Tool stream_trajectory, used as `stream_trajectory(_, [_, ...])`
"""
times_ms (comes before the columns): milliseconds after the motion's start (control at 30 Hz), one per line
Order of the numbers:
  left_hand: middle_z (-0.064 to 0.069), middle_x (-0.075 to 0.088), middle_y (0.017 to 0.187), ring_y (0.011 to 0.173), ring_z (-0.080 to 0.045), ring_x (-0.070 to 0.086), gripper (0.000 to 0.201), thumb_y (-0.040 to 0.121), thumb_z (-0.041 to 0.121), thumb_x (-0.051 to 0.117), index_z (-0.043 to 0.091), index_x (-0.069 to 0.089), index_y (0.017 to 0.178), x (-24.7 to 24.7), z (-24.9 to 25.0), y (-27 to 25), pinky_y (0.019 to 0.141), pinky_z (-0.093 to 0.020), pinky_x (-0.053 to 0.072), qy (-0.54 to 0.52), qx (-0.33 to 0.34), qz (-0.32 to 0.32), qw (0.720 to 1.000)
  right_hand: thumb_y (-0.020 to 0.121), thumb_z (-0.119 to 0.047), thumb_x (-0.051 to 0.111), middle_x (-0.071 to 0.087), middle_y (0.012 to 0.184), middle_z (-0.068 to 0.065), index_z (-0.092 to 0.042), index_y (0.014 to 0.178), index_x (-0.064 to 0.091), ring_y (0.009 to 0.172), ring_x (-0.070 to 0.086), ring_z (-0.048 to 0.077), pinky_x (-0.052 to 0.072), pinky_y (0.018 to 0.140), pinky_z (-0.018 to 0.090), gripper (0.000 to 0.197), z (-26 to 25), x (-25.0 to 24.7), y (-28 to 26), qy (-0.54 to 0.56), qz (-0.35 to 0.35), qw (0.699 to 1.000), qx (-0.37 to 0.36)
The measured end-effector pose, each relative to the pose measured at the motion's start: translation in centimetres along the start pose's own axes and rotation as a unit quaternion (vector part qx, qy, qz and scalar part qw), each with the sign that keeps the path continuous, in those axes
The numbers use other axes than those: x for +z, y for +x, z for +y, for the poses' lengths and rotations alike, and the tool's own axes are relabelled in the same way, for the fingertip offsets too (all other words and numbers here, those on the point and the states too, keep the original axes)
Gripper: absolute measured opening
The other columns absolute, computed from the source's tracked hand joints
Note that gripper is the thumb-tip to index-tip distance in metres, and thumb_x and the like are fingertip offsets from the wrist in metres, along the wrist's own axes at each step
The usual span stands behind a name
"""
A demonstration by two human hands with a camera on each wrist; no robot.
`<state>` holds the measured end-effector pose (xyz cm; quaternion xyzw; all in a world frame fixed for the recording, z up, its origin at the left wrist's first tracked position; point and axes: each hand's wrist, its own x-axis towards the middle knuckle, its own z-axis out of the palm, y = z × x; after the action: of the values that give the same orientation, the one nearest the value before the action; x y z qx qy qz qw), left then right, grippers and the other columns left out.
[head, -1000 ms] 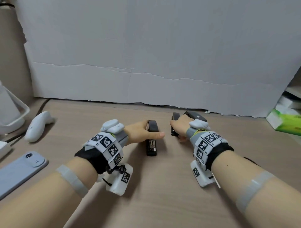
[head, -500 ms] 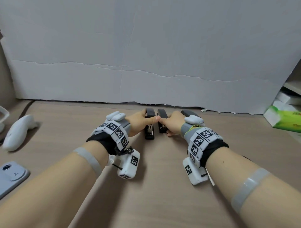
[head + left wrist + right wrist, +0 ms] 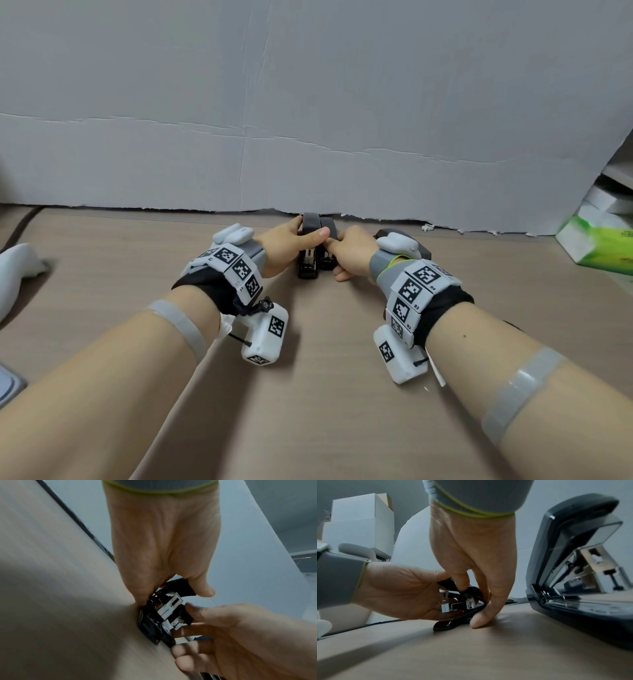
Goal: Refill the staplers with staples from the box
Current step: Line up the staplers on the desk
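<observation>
L hand [image 3: 286, 246] curls round the left small black stapler [image 3: 308, 255], thumb laid across its top, fingers down its far side. R hand [image 3: 352, 253] pinches the right small stapler [image 3: 328, 251], thumb on top, fingers on its outer side, little finger tip on the worktop [image 3: 325, 394]. The 2 staplers sit touching side by side, far ends at the foot of the white backboard [image 3: 308, 102]. The bigger grey stapler [image 3: 576, 574] stands just right of the R hand, lid propped up, its track hard to read. Staple box: not in view.

Step, I'd judge: lining up the small staplers, not yet loading. Next: flip a lid open w/ one hand steadying the base, then find the box & fetch a strip.
</observation>
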<state>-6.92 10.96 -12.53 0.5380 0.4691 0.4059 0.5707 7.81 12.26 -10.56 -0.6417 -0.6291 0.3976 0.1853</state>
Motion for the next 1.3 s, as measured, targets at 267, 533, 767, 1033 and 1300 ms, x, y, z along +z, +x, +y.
stream_trajectory(267, [-0.018, 0.067, 0.123, 0.116, -0.031, 0.063, 0.055, 0.077, 0.01, 0.076, 0.008, 0.058, 0.129, -0.6, -0.9, -1.1, 0.104, -0.047, 0.048, 0.105, -0.01, 0.012, 0.994, 0.085, -0.013, 0.056, 0.069, 0.076, 0.017, -0.005, 0.076, 0.066, 0.068, 0.068, 0.03, 0.059, 0.073, 0.041, 0.016, -1.0, -4.4, -3.3, 0.015, 0.067, 0.993, -0.096])
stream_trajectory(533, [-0.012, 0.067, 0.115, 0.106, -0.027, 0.064, 0.055, 0.077, 0.003, 0.078, 0.002, 0.059, 0.128, -0.2, -1.9, -1.7, 0.1, -0.035, 0.047, 0.276, -0.028, 0.169, 0.946, 0.077, -0.023, 0.067, 0.069, 0.092, 0.014, -0.004, 0.098, 0.066, 0.085, 0.066, 0.031, 0.053, 0.073, 0.034, 0.029, 2.5, -9.7, -6.0, -0.041, 0.185, 0.982, -0.016])
stream_trajectory(767, [-0.005, 0.069, 0.105, 0.094, -0.019, 0.061, 0.051, 0.082, 0.015, 0.078, 0.008, 0.062, 0.129, -1.0, -2.3, -1.4, 0.098, -0.033, 0.048, 0.255, -0.051, 0.158, 0.953, 0.075, -0.029, 0.078, 0.073, 0.103, 0.013, -0.009, 0.115, 0.059, 0.082, 0.069, 0.027, 0.053, 0.075, 0.036, 0.049, 6.2, -8.4, -5.1, 0.141, 0.053, 0.985, 0.089])
stream_trajectory(1033, [0.001, 0.062, 0.078, 0.061, -0.004, 0.046, 0.044, 0.088, 0.007, 0.069, 0.008, 0.062, 0.131, -0.6, -2.4, -0.4, 0.072, -0.018, 0.039, 0.284, -0.044, 0.144, 0.947, 0.062, -0.036, 0.083, 0.073, 0.096, 0.014, -0.007, 0.106, 0.06, 0.087, 0.072, 0.031, 0.057, 0.085, 0.05, 0.057, 4.1, -6.8, -3.6, 0.169, 0.051, 0.982, 0.074])
stream_trajectory(1300, [0.008, 0.05, 0.071, 0.064, -0.008, 0.048, 0.05, 0.088, 0.01, 0.069, 0.011, 0.056, 0.137, -0.7, -3.4, -0.1, 0.068, -0.019, 0.038, 0.282, -0.038, 0.134, 0.949, 0.06, -0.049, 0.077, 0.071, 0.092, 0.013, -0.01, 0.103, 0.066, 0.088, 0.072, 0.032, 0.059, 0.078, 0.047, 0.059, 1.6, -4.4, -1.4, 0.136, 0.036, 0.989, 0.051])
